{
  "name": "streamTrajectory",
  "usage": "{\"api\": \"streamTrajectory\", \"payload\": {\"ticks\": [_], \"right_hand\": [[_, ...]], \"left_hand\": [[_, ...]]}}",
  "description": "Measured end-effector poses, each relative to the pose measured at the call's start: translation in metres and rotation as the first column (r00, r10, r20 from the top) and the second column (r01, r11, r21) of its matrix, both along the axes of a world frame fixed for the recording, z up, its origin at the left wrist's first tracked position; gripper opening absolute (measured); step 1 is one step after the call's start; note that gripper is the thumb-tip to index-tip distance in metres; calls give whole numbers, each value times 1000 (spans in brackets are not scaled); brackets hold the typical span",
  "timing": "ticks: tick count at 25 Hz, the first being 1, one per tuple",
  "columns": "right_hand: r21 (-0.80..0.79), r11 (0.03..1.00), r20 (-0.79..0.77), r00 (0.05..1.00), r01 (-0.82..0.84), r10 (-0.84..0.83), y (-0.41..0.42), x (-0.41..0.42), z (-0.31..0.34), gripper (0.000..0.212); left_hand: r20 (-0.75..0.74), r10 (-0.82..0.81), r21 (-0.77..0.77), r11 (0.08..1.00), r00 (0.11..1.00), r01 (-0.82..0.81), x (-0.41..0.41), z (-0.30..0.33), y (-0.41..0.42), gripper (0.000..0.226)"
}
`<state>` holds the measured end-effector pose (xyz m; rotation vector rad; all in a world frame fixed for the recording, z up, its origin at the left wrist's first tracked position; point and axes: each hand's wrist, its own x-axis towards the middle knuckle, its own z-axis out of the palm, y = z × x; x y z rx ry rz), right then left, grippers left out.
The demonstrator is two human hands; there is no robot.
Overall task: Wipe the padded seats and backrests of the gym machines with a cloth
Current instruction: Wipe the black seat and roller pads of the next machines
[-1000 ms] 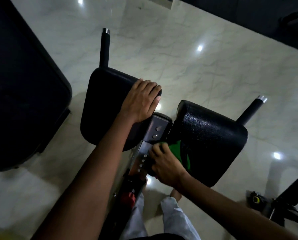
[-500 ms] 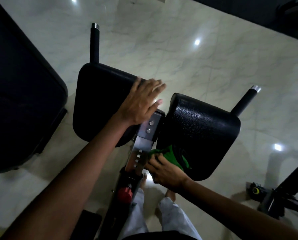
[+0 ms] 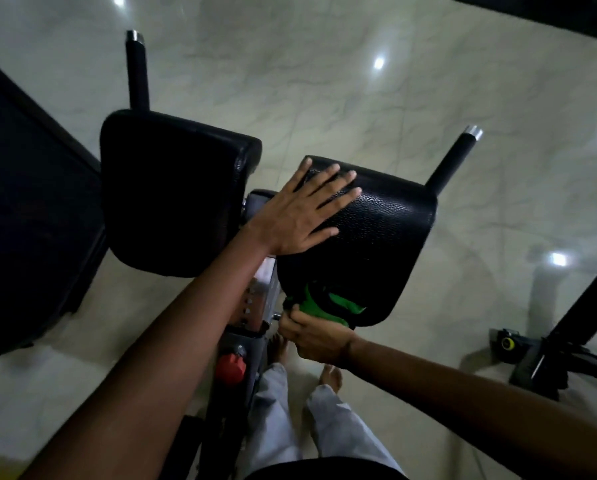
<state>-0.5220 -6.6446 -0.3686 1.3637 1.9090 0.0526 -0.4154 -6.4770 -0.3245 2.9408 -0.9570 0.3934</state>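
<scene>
Green cloth (image 3: 328, 303): one, bunched at near edge of right pad (image 3: 376, 237), partly hidden by your grasping right hand (image 3: 316, 336) | Left hand (image 3: 298, 216): released, flat on that pad | Pads: two, left pad (image 3: 172, 192) dark, detail lost | Handles: two | Red knob (image 3: 231, 368): one | Left-side equipment: cut off.

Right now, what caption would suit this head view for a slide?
Left hand lies flat on the right black pad while the right hand grips a green cloth at its near edge.
</scene>
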Motion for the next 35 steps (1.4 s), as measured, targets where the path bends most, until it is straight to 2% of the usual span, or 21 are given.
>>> {"api": "streamTrajectory", "payload": {"ticks": [2,4,6,7,10,13,14,16,18,20,23,25,27,29,33,35], "right_hand": [[52,998,-37,999,18,-16,-18,9,3,20],[161,983,-141,988,85,-62,-38,23,5,23],[365,912,-178,976,185,-126,-52,42,13,36],[480,835,-200,961,268,-193,-57,54,22,41],[702,481,-332,839,525,-431,-78,83,44,53],[695,148,-522,635,704,-570,-102,89,49,70],[654,-2,-631,544,756,-553,-104,89,50,73],[504,-299,-839,376,810,-394,-101,95,56,74],[343,-455,-939,286,822,-192,-95,104,61,70],[183,-552,-973,230,813,16,-95,112,63,65],[-130,-631,-936,114,765,332,-100,95,49,54],[-292,-641,-906,10,710,424,-106,60,28,42],[-348,-654,-904,-57,672,423,-104,31,16,39],[-358,-657,-901,-62,664,429,-105,49,17,38],[-356,-657,-877,5,665,480,-105,130,55,42],[-394,-650,-852,7,650,523,-105,119,42,41]], "left_hand": [[-4,25,8,1000,1000,-25,-2,1,-3,63],[2,52,6,999,999,-52,-5,1,-7,63],[5,78,-1,997,997,-78,-8,0,-10,62],[11,88,-7,996,996,-88,-8,-1,-12,61],[36,102,-39,994,994,-101,-6,-1,-25,51],[42,79,-55,996,996,-77,1,2,-40,50],[39,89,-49,995,995,-87,2,3,-43,51],[47,102,-34,994,994,-101,3,1,-52,55],[50,97,-15,995,994,-97,4,-1,-54,57],[67,90,1,996,994,-90,5,-3,-54,57],[92,96,-19,995,991,-94,5,1,-56,57],[89,43,-38,999,995,-40,10,5,-66,57],[85,-12,-30,999,996,15,18,6,-80,57],[94,9,-37,999,996,-6,22,4,-91,57],[138,6,14,1000,990,-8,21,-1,-89,57],[146,6,14,1000,989,-8,22,-3,-88,57]]}}
